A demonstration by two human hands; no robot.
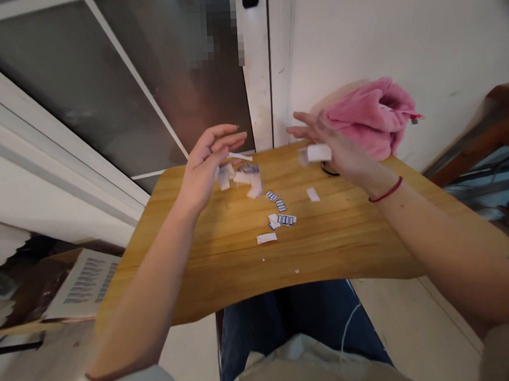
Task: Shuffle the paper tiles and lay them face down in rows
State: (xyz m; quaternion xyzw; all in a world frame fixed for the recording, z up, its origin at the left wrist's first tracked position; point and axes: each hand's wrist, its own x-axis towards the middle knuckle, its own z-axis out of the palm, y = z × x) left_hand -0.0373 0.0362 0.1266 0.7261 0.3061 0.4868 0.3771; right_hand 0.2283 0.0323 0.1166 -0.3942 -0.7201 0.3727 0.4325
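My left hand (206,162) is raised over the far left part of the table, its fingers stretched out and apart. Blurred white paper slips (254,185) are just beneath and beside it, and a thin white strip (241,156) shows by its thumb. Over the far right part is my right hand (326,144), blurred, with fingers spread. A white slip (319,152) appears against its palm; whether it touches is unclear. Between the hands and me lie small cards with blue-edged marks (285,219), a plain white slip (266,238) and another slip (313,194).
The wooden table (224,271) has a curved front edge close to my lap. A pink plush cloth item (370,119) rests at the back right against the wall. Partly under my right hand is a dark curved object (330,169). Printed sheets (82,285) lie in a box at left.
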